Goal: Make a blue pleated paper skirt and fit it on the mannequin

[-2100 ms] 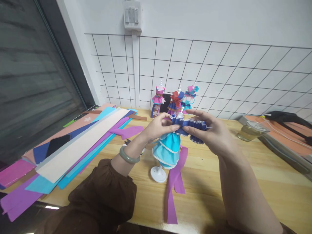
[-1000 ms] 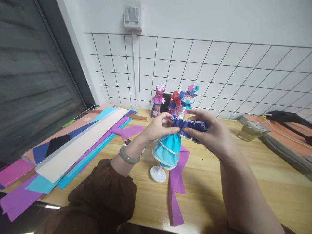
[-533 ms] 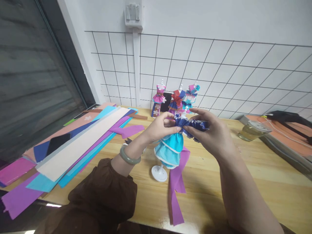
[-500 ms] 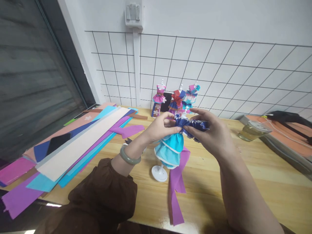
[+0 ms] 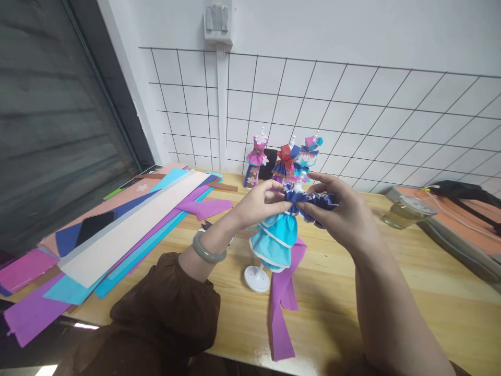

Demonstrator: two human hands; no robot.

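A small white mannequin stand (image 5: 257,279) carries a layered turquoise skirt (image 5: 276,241) with white edging and tilts slightly. Dark blue gathered paper (image 5: 296,199) wraps its upper part, with a ruffled end reaching right. My left hand (image 5: 260,204) pinches the blue paper from the left, thumb at the front. From the right, my right hand (image 5: 338,209) grips the ruffled part between thumb and fingers. Behind and below the skirt lies a purple strip (image 5: 280,313) on the wooden table (image 5: 332,324).
Stacked coloured paper strips (image 5: 136,227) and a black phone (image 5: 95,227) lie left. Three dressed mannequins, one pink (image 5: 257,151), stand by the wall grid. A lidded cup (image 5: 409,211) sits right, beside an orange-topped stack (image 5: 465,219).
The view has shifted a little. Both hands keep their hold on the blue paper, and the mannequin stands almost as before.
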